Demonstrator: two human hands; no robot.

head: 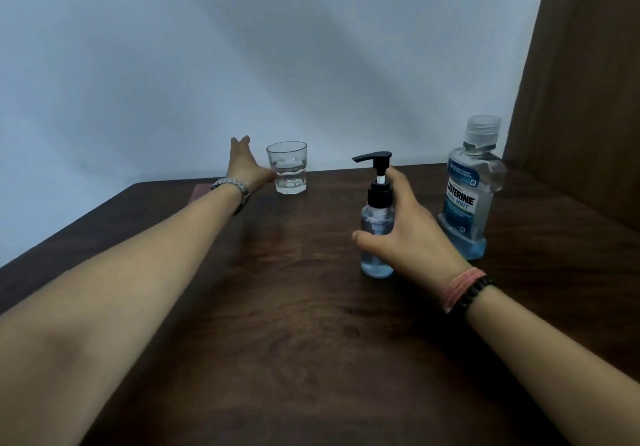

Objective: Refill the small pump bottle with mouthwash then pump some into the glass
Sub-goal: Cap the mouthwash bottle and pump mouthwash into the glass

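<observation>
A small clear pump bottle (376, 237) with a black pump head stands upright near the table's middle, holding blue liquid. My right hand (405, 234) grips its body, thumb in front and fingers behind. A clear glass (287, 168) stands at the far edge. My left hand (246, 165) reaches beside it with fingers extended, the thumb touching the glass's left side. A large mouthwash bottle (469, 189) with a clear cap stands upright at the right, partly filled with blue liquid.
The dark wooden table (277, 307) runs to a white wall behind. A brown curtain (581, 99) hangs at the right. A reddish flat object (201, 193) lies at the far left edge, mostly hidden by my left wrist.
</observation>
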